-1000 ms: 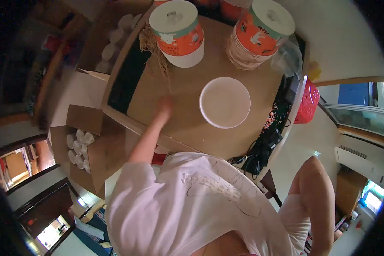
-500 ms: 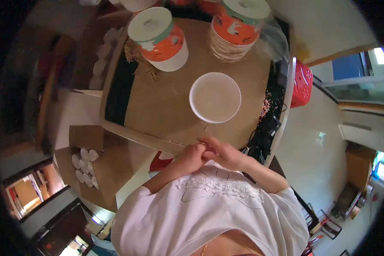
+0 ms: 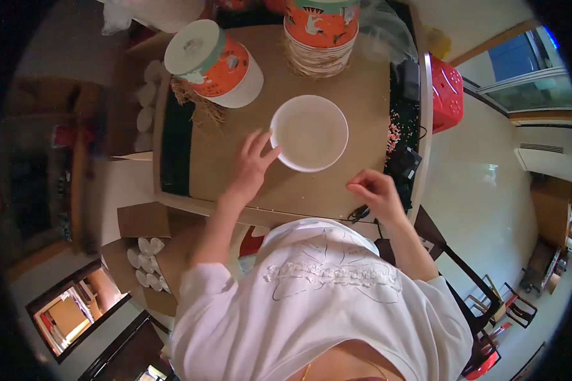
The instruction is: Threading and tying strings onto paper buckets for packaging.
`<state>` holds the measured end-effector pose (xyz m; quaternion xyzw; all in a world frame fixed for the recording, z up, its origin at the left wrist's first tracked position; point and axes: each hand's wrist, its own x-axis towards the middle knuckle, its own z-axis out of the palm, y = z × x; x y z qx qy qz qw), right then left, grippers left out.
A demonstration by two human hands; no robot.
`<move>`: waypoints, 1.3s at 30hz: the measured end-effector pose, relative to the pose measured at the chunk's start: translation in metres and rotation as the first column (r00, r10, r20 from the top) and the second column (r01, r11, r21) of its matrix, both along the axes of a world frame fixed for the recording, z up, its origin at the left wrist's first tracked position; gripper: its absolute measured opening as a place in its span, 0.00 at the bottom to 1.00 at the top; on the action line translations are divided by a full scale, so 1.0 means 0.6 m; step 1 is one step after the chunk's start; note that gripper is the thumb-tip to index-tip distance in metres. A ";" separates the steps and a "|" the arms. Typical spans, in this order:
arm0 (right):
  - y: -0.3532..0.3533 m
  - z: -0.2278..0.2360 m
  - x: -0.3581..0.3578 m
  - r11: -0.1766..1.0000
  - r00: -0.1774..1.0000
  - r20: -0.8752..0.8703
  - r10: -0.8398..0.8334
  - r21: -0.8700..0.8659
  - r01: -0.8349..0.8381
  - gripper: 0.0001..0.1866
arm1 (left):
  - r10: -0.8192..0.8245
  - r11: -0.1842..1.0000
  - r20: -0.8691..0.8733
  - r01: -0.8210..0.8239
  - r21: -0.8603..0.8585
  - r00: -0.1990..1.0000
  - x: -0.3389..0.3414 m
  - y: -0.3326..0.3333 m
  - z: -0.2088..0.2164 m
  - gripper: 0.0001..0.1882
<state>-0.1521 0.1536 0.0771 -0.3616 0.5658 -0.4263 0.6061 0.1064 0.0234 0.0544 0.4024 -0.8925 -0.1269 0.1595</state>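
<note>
A round white bowl (image 3: 309,134) sits on the brown board (image 3: 229,165) in front of me. My left hand (image 3: 253,166) is open beside it, fingers spread, with the fingertips at the bowl's left rim; whether they touch it I cannot tell. To the right of the bowl and nearer me, my right hand (image 3: 376,192) is closed in a pinch over the board. Whatever it may hold is hidden or too small to name. Farther left stands a white tub (image 3: 243,79) with an orange band and a pale green lid.
Behind the bowl stands a stack of white bowls (image 3: 321,57) under an orange-and-green tub (image 3: 321,25). Dry straw-like fibre (image 3: 208,113) lies by the left tub. Small pink and white bits (image 3: 394,134) and a black cable (image 3: 358,214) are at the right. A red stool (image 3: 447,94) stands beyond the table's edge.
My hands were together at the table's near edge and have parted. The left has reached forward to the bowl's rim; the right has moved right. The view has shifted slightly.
</note>
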 end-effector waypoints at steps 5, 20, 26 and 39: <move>0.018 0.047 -0.054 0.996 0.972 0.221 0.082 0.029 -0.090 0.05 | -0.218 0.959 0.186 0.246 -0.142 0.958 -0.021 -0.038 -0.042 0.10; 0.019 -0.066 0.004 0.906 0.812 0.410 -0.416 0.260 0.333 0.09 | -0.068 0.981 0.110 0.046 0.187 0.992 0.005 0.081 -0.233 0.30; 0.047 -0.064 -0.054 0.887 0.827 0.323 -0.461 0.147 0.437 0.06 | 0.167 0.986 0.405 -0.142 -0.093 0.899 0.239 0.038 -0.327 0.32; 0.050 -0.003 -0.069 0.948 0.903 0.297 -0.311 0.028 0.317 0.14 | -0.289 0.910 -0.027 0.266 -0.319 0.957 -0.102 -0.036 -0.045 0.21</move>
